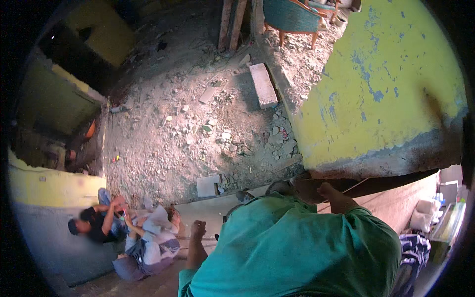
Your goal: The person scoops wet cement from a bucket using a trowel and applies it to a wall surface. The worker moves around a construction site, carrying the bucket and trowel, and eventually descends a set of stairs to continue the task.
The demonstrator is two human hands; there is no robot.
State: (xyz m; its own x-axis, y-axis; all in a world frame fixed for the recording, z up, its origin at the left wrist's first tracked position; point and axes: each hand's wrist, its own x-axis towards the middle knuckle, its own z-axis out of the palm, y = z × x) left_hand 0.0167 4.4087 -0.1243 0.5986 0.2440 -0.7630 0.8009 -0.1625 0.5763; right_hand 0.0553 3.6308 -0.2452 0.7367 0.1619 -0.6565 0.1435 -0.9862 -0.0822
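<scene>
My left hand (198,228) is raised at my left side, its fingers curled in, with nothing seen in them. It is nearest to the pale ledge and to a seated person in grey. My right hand (325,190) is out in front of my right side, small and partly in shadow. Its fingers look curled too, and I see nothing held. It hangs over a dark gap along the foot of the yellow wall (391,89). My green shirt (287,247) fills the lower middle, and my shoes (281,188) show just beyond it.
Rubble (198,128) covers the ground ahead. On it lie a long pale block (263,85) and a flat grey slab (207,186). Two people (94,222) sit at the lower left by a wall. A teal chair (292,19) stands far off; white sacks (423,215) lie at right.
</scene>
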